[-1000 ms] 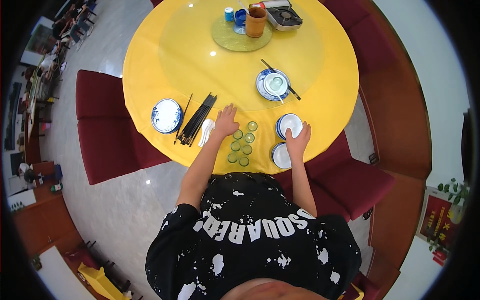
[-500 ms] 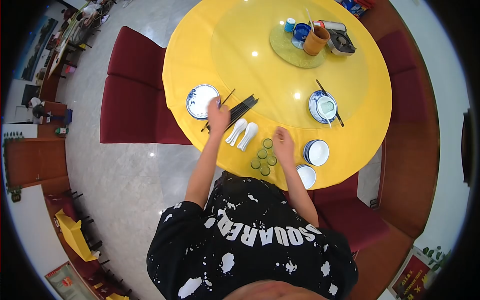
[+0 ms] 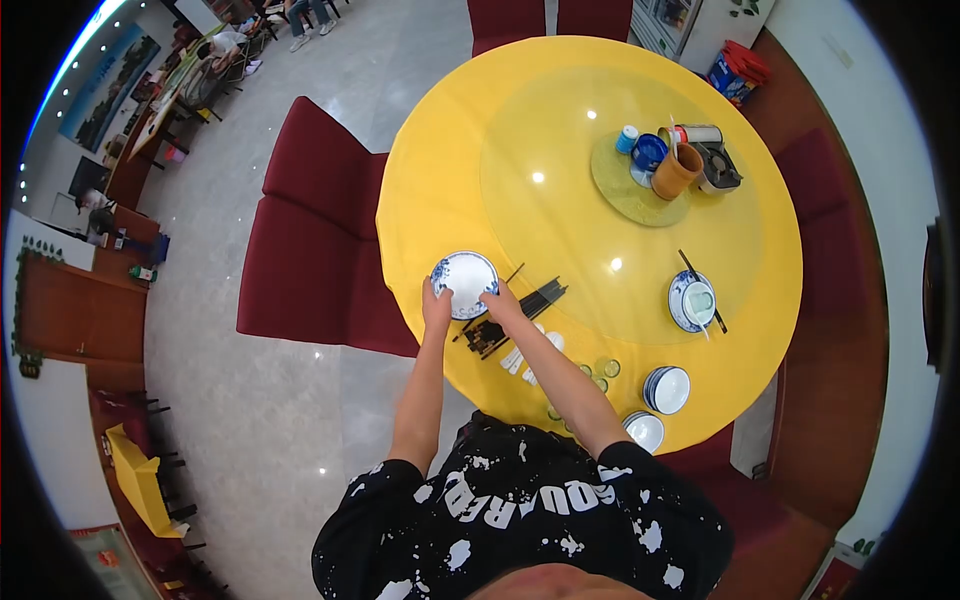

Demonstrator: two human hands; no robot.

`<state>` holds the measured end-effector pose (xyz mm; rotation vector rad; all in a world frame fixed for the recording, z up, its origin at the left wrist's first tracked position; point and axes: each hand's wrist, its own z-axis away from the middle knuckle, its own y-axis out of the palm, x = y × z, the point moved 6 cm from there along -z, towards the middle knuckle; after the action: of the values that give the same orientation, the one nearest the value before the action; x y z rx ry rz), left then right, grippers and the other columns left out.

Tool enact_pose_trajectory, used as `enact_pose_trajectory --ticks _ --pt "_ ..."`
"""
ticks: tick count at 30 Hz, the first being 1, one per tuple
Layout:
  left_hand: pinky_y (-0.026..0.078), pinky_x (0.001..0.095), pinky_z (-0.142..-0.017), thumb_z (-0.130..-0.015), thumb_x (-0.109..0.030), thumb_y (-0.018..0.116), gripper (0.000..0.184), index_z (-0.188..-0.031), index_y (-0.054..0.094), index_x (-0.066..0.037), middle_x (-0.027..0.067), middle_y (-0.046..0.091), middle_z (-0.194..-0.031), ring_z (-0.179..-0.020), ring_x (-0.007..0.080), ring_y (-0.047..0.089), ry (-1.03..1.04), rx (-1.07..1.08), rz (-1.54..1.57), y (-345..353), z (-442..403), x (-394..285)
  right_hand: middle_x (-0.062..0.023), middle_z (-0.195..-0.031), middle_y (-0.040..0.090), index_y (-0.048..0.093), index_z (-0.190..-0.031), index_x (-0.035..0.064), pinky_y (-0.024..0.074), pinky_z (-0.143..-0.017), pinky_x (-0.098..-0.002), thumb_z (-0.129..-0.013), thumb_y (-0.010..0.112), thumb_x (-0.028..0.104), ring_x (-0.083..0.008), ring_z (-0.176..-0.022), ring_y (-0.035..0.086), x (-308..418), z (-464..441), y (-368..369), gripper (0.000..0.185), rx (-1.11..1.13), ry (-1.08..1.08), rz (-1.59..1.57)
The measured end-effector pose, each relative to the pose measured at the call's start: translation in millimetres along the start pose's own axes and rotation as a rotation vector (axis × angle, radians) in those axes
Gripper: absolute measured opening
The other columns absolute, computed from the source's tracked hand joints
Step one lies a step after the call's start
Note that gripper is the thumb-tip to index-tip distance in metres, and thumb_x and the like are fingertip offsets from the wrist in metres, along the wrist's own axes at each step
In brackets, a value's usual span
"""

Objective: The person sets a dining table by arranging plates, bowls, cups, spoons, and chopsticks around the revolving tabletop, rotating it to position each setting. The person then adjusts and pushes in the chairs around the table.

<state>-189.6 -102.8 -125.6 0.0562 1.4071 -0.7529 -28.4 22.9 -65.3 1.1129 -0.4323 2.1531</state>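
A white plate with a blue floral rim (image 3: 467,283) is gripped at its near edge by both hands, over the left side of the table. My left hand (image 3: 437,305) closes on its left rim, thumb on top. On the right rim, my right hand (image 3: 501,303) does the same. Whether more plates lie beneath it, I cannot tell. Just right of the plate lies a bundle of black chopsticks (image 3: 540,299), with one chopstick apart. White spoons (image 3: 552,346) and small green glasses (image 3: 611,369) are partly hidden by my right forearm.
Two stacks of bowls (image 3: 667,390) stand near the right front edge. Farther right is a setting with a bowl, spoon and chopsticks on a saucer (image 3: 680,318). A brown cup (image 3: 677,171), blue containers and a portable stove (image 3: 719,168) stand at the back. Red chairs (image 3: 300,270) flank the yellow table (image 3: 430,180).
My right hand has moved left from beside the glasses to the plate. My left hand has shifted from the plate's right edge to its left rim. The camera view has shifted too.
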Motion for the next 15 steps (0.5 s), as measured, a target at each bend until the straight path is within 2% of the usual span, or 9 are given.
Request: enact_pose_trajectory --ticks 1,4,5,7,9,12,15 --pt "0.022 0.0382 -0.119 -0.082 -0.021 0.06 0.076 -0.146 0.032 0.009 0.0282 0.032 -0.153 -0.144 0.0375 0.029 0.008 -0.003 0.016 1.1 3.2 -1.9 -0.0153 -0.112 0.064 0.048 -0.135 0.0072 0.0539 -0.075 -0.036 -0.08 0.062 0.022 -0.0247 -0.099 0.063 11.6 13.3 -1.8 0.059 0.004 0.021 -0.01" --pt "0.019 0.0379 -0.12 -0.081 -0.019 0.059 0.077 -0.147 0.03 0.008 0.0275 0.029 -0.155 -0.146 0.0367 0.025 0.02 -0.028 0.033 2.6 19.5 -16.3 -0.0101 -0.129 0.056 0.042 -0.141 0.0119 0.051 -0.087 -0.0443 -0.085 0.062 0.023 -0.025 -0.116 0.055 -0.5 4.8 -5.5 0.061 0.051 0.066 0.001" --pt "0.019 0.0381 -0.12 -0.081 -0.019 0.059 0.078 -0.148 0.03 0.008 0.0274 0.028 -0.155 -0.147 0.0365 0.024 0.012 -0.041 0.03 3.3 25.6 -20.1 -0.0106 -0.129 0.056 0.041 -0.142 0.0113 0.0508 -0.088 -0.0437 -0.085 0.063 0.023 -0.0246 -0.116 0.055 -16.6 -10.2 -2.7 0.062 0.031 0.019 0.046" --pt "0.018 0.0383 -0.12 -0.082 -0.02 0.059 0.078 -0.148 0.029 0.008 0.0268 0.027 -0.156 -0.147 0.0361 0.023 -0.004 -0.045 0.061 0.8 32.3 -18.6 -0.0153 -0.132 0.054 0.029 -0.146 0.0039 0.0506 -0.089 -0.0399 -0.083 0.064 0.024 -0.0265 -0.117 0.055 -22.2 -15.8 0.1 0.074 0.044 -0.02 0.086" --pt "0.017 0.0383 -0.12 -0.082 -0.02 0.059 0.079 -0.149 0.027 0.008 0.0261 0.026 -0.157 -0.148 0.0357 0.021 -0.019 -0.029 0.138 1.7 33.8 -15.9 -0.0238 -0.137 0.052 0.007 -0.153 -0.0095 0.0507 -0.09 -0.0336 -0.08 0.065 0.027 -0.0313 -0.12 0.055 -22.6 -17.7 0.8 0.1 0.108 -0.011 0.088" --pt "0.018 0.0372 -0.119 -0.083 -0.019 0.058 0.079 -0.15 0.025 0.007 0.0242 0.025 -0.158 -0.148 0.0343 0.021 -0.012 -0.021 0.199 3.9 37.6 -16.5 -0.0239 -0.143 0.046 0.002 -0.155 -0.0038 0.0508 -0.092 -0.0408 -0.08 0.066 0.028 -0.0334 -0.128 0.049 -16.4 -5.3 3.4 0.104 0.178 0.059 0.02" --pt "0.021 0.0364 -0.118 -0.083 -0.017 0.057 0.078 -0.15 0.025 0.007 0.0229 0.027 -0.157 -0.146 0.0332 0.025 -0.097 -0.048 0.414 5.9 41.1 -18.3 -0.0161 -0.152 0.035 -0.003 -0.158 0.0179 0.0423 -0.099 -0.0607 -0.084 0.065 0.024 -0.0367 -0.136 0.038 -11.8 5.3 6.9 0.1 0.188 0.134 -0.041"
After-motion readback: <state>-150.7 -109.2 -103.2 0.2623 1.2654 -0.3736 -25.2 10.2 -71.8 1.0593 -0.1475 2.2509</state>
